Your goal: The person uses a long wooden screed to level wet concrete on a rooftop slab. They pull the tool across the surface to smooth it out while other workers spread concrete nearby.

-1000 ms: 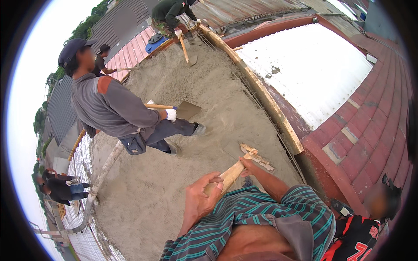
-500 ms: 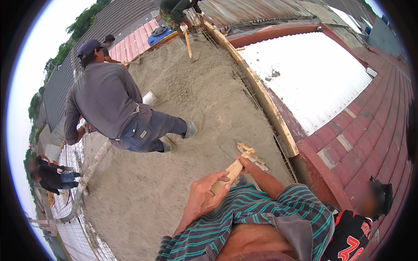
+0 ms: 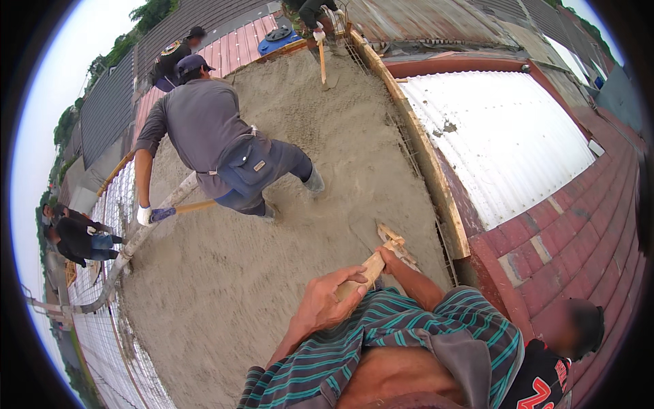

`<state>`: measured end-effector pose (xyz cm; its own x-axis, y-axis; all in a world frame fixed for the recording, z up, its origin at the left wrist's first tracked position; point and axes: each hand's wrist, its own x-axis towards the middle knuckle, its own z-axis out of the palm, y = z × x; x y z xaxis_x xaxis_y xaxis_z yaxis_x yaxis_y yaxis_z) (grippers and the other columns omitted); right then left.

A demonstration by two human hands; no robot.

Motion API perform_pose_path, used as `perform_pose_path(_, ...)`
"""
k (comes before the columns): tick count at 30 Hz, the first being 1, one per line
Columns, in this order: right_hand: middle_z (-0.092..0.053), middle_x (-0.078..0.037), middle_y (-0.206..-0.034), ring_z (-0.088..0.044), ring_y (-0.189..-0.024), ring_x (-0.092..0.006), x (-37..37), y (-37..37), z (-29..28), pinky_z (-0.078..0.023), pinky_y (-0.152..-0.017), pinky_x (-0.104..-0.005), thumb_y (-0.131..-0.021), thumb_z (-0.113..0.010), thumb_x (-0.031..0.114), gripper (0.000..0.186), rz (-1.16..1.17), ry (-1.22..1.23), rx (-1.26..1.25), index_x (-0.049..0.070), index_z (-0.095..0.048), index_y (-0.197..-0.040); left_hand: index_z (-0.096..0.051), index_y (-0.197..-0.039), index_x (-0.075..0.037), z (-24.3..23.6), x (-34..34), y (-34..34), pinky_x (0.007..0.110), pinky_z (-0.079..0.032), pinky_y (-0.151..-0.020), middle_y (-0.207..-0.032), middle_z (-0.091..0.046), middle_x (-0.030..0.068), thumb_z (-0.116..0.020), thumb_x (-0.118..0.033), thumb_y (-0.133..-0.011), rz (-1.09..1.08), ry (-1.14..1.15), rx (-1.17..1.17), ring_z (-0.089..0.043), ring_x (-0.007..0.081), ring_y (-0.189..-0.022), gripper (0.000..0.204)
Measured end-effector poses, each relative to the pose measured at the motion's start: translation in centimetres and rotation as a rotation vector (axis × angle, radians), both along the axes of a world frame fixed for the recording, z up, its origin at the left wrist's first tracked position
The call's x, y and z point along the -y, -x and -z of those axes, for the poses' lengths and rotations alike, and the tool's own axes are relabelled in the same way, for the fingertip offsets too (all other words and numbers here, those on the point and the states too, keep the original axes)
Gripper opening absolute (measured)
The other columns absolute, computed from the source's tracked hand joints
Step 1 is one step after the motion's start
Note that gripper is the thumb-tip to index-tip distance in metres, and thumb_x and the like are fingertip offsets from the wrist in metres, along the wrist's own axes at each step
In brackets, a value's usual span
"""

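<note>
A pale wooden rake-like tool (image 3: pixel 372 267) runs from my hands to a wooden crosspiece (image 3: pixel 397 244) at the wet concrete. My left hand (image 3: pixel 325 298) holds the near end of its handle between thumb and fingers. Farther along the handle, my right hand (image 3: pixel 391 262) is closed round the wood, close to the crosspiece. Grey wet concrete (image 3: pixel 225 286) spreads beneath the tool and across the slab, with ridges and footmarks. My body and right hand partly hide the crosspiece's lower part.
Ahead on the left, a co-worker (image 3: pixel 204 129) stands in the concrete with a wooden-handled tool. A thick hose (image 3: pixel 146 235) crosses the left side beside wire mesh (image 3: pixel 112 347). A plank form (image 3: pixel 436 184) edges the right, beside white roofing (image 3: pixel 511 136). Another person (image 3: pixel 545 368) is close at lower right.
The co-worker ahead has shifted and now extends an arm down to the left with a tool. A farther person has straightened up. My hands keep their hold; the view has turned slightly.
</note>
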<state>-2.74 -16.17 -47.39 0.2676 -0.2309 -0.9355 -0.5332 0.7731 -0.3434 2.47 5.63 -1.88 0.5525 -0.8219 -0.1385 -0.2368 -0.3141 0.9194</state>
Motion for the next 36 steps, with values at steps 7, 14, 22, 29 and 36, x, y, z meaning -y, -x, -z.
perform_pose_path(7,-0.059,-0.016,-0.116,-0.062,-0.101,-0.0302,0.0,-0.5,-1.0,-0.050,-0.078,-0.0488,-0.084,-0.065,0.032,0.053,-0.012,-0.034,0.146,0.002,-0.051,-0.126,-0.064,-0.121,-0.001,0.6,-0.1,-0.3,0.037,-0.055,-0.077,-0.101,-0.073,0.0159,-0.069,-0.016,-0.090,-0.008,0.097,0.064,-0.072,0.0295,-0.092,0.035)
perform_pose_path(14,-0.061,-0.015,-0.113,-0.064,-0.097,-0.0296,-0.2,-0.4,-0.7,-0.054,-0.077,-0.0477,-0.085,-0.064,0.034,0.055,-0.023,0.009,0.089,0.000,-0.051,-0.127,-0.065,-0.121,-0.001,1.0,0.1,-0.3,0.035,-0.055,-0.080,-0.100,-0.074,0.0152,-0.068,-0.016,-0.091,-0.033,0.096,0.046,-0.072,0.0275,-0.093,0.034)
perform_pose_path(22,-0.066,-0.013,-0.100,-0.069,-0.084,-0.0281,-0.3,-1.0,-0.1,-0.058,-0.071,-0.0459,-0.080,-0.069,0.034,0.050,0.023,0.025,0.052,0.001,-0.057,-0.116,-0.064,-0.120,0.002,1.2,0.7,-0.1,0.035,-0.054,-0.087,-0.099,-0.074,0.0165,-0.068,-0.010,-0.089,-0.064,0.104,0.039,-0.072,0.0260,-0.097,0.034)
perform_pose_path(29,-0.066,-0.019,-0.108,-0.071,-0.090,-0.0308,-0.3,-0.6,-4.3,-0.060,-0.073,-0.0472,-0.084,-0.067,0.031,0.056,0.036,0.053,0.038,-0.007,-0.053,-0.124,-0.065,-0.120,0.003,0.4,1.3,-0.1,0.035,-0.053,-0.089,-0.099,-0.075,0.0164,-0.067,-0.008,-0.088,-0.031,0.063,0.058,-0.071,0.0255,-0.098,0.034)
perform_pose_path(36,-0.064,-0.020,-0.115,-0.069,-0.097,-0.0323,0.1,-0.3,-5.8,-0.059,-0.082,-0.0494,-0.086,-0.066,0.031,0.060,0.028,0.039,0.070,-0.009,-0.050,-0.128,-0.065,-0.118,0.003,-0.4,1.8,0.2,0.041,-0.046,-0.099,-0.097,-0.075,0.0139,-0.066,-0.019,-0.089,-0.041,0.027,-0.007,-0.067,0.0234,-0.100,0.037)
